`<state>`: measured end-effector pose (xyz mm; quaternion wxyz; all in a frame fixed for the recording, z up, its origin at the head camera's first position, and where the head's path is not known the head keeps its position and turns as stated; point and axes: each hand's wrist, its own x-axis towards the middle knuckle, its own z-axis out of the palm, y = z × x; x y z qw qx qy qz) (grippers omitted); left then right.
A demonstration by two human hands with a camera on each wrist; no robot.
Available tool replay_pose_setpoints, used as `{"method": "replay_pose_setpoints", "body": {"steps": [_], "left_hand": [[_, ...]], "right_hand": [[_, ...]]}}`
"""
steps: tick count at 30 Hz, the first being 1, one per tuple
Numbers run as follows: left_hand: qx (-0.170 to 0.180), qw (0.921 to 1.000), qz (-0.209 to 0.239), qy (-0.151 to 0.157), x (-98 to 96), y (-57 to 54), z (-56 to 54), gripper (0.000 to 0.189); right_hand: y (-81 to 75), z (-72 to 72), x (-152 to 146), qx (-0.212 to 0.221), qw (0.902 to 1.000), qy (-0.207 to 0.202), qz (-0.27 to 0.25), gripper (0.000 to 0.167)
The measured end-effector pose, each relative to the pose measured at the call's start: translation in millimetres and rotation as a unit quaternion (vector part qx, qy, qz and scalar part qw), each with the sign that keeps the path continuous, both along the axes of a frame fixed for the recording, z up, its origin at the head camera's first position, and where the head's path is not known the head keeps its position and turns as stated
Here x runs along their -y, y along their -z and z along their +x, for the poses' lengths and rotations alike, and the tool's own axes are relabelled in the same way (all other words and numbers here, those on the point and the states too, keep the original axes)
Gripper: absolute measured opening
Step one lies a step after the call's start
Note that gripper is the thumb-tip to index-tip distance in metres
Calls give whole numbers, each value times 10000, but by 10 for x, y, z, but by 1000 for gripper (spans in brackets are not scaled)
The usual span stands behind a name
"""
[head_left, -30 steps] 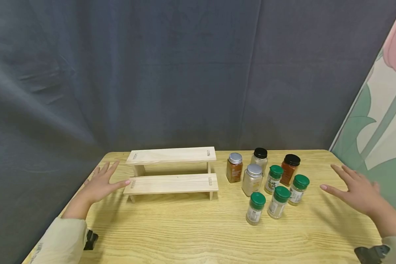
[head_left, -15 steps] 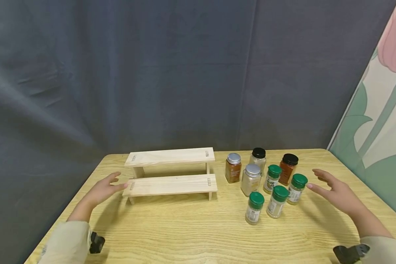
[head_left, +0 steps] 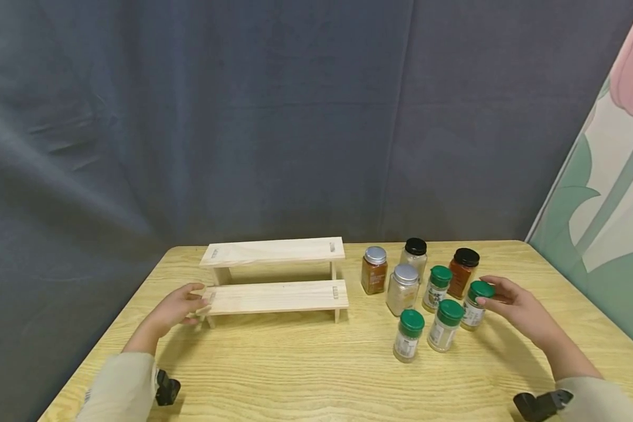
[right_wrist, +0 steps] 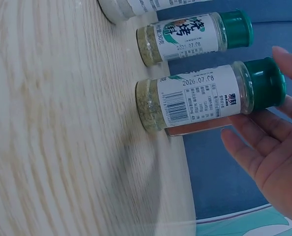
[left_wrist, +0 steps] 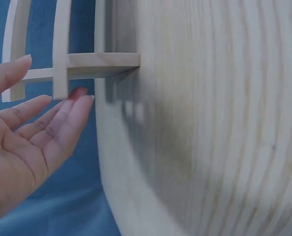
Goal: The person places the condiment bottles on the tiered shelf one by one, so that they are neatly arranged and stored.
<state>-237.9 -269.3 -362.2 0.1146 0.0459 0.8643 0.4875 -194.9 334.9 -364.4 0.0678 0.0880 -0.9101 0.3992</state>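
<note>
Eight jars (head_left: 402,291) unshelved; at four o'clock my right hand (head_left: 522,313) half-cups one, hold unclear; at eight, left hand (head_left: 174,308) spread, grasping nothing.

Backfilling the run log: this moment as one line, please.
rightmost green-capped jar: upright on table | right grip: at its cap, contact unclear | left grip: at left end of wooden rack

Site: screened-off tabletop workspace, resembling a recording booth; kind of building cannot be told. Evidence, relative to wood-grain table (head_left: 295,375): dark blue-grey curtain (head_left: 295,129) hangs behind it and along its left; flower-patterned backdrop (head_left: 619,234) at its right; black wrist units (head_left: 167,389) above its near part; kitchen-type spice jars (head_left: 435,294) on it.
</note>
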Motion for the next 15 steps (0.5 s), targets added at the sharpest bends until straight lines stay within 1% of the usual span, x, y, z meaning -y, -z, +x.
{"method": "replay_pose_setpoints", "body": {"steps": [4,9,15], "left_hand": [[50,9995,298,-100,-7,49,-18,56],[31,9984,493,-270,-2,98,-47,53],[-16,9980,461,-431,-18,115,-73,49]], "right_hand": [[37,-11,12,-40,9999,15,-157,53],[59,-1,20,-171,9996,54,-216,53],[69,-3,20,-222,9988,179,-392,53]]}}
